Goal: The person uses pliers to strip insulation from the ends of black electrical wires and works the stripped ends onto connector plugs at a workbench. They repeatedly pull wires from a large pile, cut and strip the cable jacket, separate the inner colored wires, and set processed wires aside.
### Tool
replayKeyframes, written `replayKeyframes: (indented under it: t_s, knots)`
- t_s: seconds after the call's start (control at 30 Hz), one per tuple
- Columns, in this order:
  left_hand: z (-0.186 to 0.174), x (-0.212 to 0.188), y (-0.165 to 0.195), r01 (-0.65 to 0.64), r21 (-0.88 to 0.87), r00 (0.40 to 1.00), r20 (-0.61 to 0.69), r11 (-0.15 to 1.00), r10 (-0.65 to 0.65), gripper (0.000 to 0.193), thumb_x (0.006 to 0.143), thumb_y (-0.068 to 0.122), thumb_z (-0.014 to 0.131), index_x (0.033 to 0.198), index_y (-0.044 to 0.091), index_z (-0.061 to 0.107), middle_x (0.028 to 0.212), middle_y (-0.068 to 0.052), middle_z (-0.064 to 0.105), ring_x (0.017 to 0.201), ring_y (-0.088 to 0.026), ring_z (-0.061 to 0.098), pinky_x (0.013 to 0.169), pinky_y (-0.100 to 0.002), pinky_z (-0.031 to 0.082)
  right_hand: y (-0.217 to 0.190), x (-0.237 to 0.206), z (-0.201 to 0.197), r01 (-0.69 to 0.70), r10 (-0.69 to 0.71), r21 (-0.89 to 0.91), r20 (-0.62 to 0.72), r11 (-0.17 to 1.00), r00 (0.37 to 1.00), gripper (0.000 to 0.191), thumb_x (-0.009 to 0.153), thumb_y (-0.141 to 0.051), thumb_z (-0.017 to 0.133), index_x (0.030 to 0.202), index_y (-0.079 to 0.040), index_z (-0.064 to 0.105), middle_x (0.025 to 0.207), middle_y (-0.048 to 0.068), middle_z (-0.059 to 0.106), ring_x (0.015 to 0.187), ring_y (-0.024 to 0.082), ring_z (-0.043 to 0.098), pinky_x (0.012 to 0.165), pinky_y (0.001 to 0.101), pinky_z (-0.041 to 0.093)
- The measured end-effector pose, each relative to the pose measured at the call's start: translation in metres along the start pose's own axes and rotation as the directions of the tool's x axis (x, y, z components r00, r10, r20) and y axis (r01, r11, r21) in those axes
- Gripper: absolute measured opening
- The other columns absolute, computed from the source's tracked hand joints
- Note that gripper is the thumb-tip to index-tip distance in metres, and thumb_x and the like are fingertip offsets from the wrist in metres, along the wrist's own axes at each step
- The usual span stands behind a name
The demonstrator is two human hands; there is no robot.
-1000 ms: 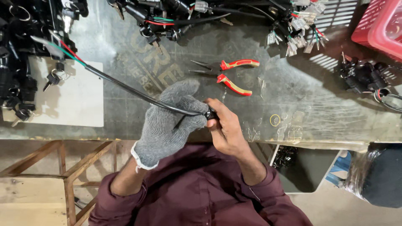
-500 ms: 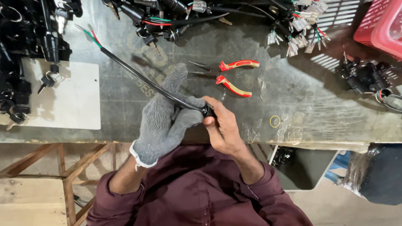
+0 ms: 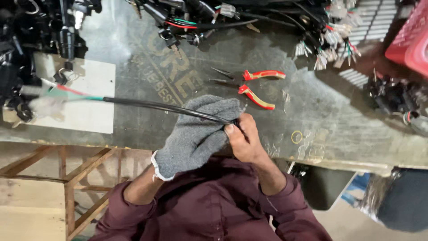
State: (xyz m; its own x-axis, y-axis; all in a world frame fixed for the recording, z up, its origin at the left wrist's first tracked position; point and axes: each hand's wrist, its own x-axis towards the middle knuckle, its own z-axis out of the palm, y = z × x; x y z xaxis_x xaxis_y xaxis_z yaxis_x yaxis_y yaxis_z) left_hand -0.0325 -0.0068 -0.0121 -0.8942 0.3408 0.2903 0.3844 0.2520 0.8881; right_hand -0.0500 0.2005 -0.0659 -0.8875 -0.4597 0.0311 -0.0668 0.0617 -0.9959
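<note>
My left hand (image 3: 196, 134), in a grey knit glove, is wrapped around a black sheathed cable (image 3: 151, 105) near its right end. My bare right hand (image 3: 243, 138) pinches the same cable end just right of the glove, thumb on top. The cable runs left across the bench and ends in red, green and white wire tails (image 3: 58, 93), blurred. Both hands sit at the near edge of the bench, above my maroon sleeves.
Red-handled pliers (image 3: 249, 85) lie open just beyond my hands. Heaps of black wire harnesses (image 3: 187, 18) line the far and left edges. A white sheet (image 3: 89, 107) lies at left, a red crate (image 3: 410, 40) at far right, a yellow rubber band (image 3: 296, 136) near the edge.
The cable's free end has swung down and toward me, from pointing up-left to lying nearly level at left. Both hands keep their hold in the same place.
</note>
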Motion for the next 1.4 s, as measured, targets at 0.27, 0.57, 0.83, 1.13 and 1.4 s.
replayKeyframes:
  t_s: [0.27, 0.57, 0.83, 1.13, 1.4]
  knots:
    - [-0.015, 0.0, 0.014, 0.074, -0.364, 0.994, 0.103, 0.929, -0.039, 0.024, 0.085, 0.022, 0.08, 0.104, 0.008, 0.076, 0.11, -0.003, 0.076, 0.114, -0.026, 0.07, 0.12, -0.048, 0.039, 0.012, -0.034, -0.003, -0.412, 0.132, 0.587, 0.46, 0.697, 0.878, 0.077, 0.095, -0.037, 0.065, 0.153, 0.002, 0.033, 0.143, 0.004, 0.058, 0.128, 0.015, 0.055, 0.105, 0.0302, 0.044]
    - [0.012, -0.002, -0.001, 0.318, -0.279, 0.935, -0.065, 0.906, -0.348, 0.02, 0.1, 0.013, 0.064, 0.117, 0.004, 0.069, 0.105, -0.007, 0.067, 0.094, -0.021, 0.065, 0.09, -0.03, 0.053, 0.079, -0.05, 0.041, -0.074, 0.115, 0.192, -0.212, 0.979, 0.971, 0.062, 0.104, -0.05, 0.056, 0.141, -0.001, 0.042, 0.121, 0.003, 0.051, 0.104, 0.013, 0.047, 0.094, 0.0299, 0.041]
    - [0.005, -0.016, -0.007, 0.262, -0.555, 0.872, -0.213, 0.789, -0.44, 0.033, 0.107, 0.01, 0.052, 0.139, 0.0, 0.056, 0.108, -0.005, 0.065, 0.09, -0.013, 0.057, 0.08, -0.028, 0.049, -0.037, 0.026, -0.009, 0.209, -0.407, -0.831, -0.023, 0.515, 0.913, 0.076, 0.088, -0.064, 0.07, 0.133, -0.007, 0.049, 0.133, 0.015, 0.056, 0.123, 0.037, 0.053, 0.11, 0.0478, 0.034]
    - [-0.01, -0.012, 0.009, 0.124, -0.344, 0.982, -0.095, 0.931, -0.166, 0.025, 0.109, 0.006, 0.054, 0.133, 0.0, 0.06, 0.119, -0.011, 0.063, 0.104, -0.019, 0.063, 0.093, -0.029, 0.052, -0.01, 0.016, -0.041, -0.1, -0.012, -0.448, -0.241, 0.888, 0.97, 0.052, 0.094, -0.047, 0.073, 0.124, -0.006, 0.063, 0.12, 0.008, 0.064, 0.11, 0.028, 0.058, 0.1, 0.0417, 0.038]
    - [-0.003, -0.02, 0.04, 0.304, -0.432, 0.946, 0.031, 0.849, -0.323, 0.063, 0.099, 0.01, 0.06, 0.155, -0.002, 0.033, 0.11, -0.011, 0.063, 0.088, -0.019, 0.063, 0.088, -0.03, 0.056, -0.033, 0.011, -0.019, 0.3, -0.33, -0.573, 0.053, 0.763, 0.942, 0.033, 0.079, -0.005, 0.073, 0.11, -0.012, 0.064, 0.121, 0.011, 0.072, 0.113, 0.03, 0.072, 0.092, 0.0376, 0.06]
